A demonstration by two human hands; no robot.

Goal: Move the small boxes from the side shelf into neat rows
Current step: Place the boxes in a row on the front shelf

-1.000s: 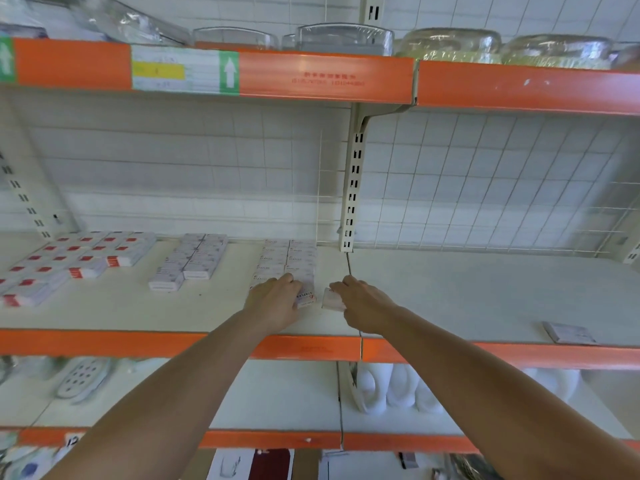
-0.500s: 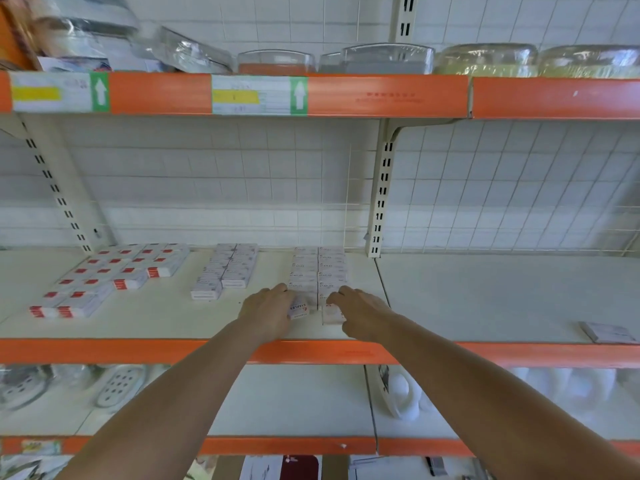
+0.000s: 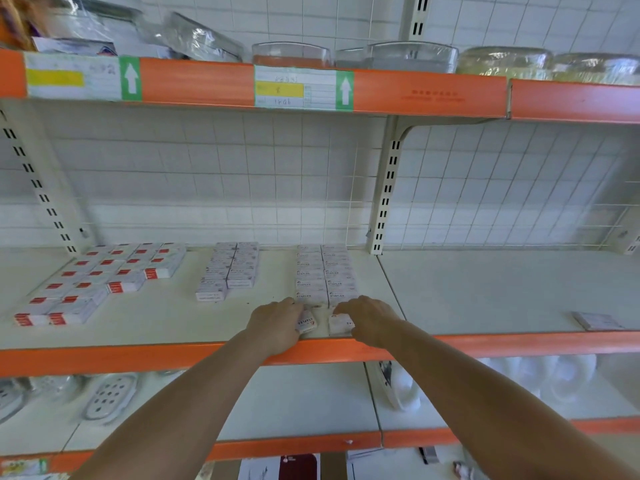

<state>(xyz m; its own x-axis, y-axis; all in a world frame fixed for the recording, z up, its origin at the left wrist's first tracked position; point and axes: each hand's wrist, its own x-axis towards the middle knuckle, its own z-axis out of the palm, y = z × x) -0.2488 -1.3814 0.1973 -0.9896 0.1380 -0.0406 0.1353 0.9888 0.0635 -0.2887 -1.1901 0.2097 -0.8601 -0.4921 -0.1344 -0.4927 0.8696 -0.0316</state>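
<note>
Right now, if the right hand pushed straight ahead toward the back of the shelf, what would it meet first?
The right hand holds a small box; straight ahead, that box would likely meet the front box of the right-hand staples row, though the gap is hard to judge.

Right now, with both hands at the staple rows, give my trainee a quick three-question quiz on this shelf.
1. True or false: the left hand and the right hand each have a small box at the front of the double row of staple boxes.
2. Which lies alone on the right shelf section? A) a lone flat box B) a stack of red-labelled boxes C) a glass bowl
3. Fill in: the red-labelled boxes sit to the ____ of the middle double row.

Key: 1 true; 2 A; 3 left
</note>
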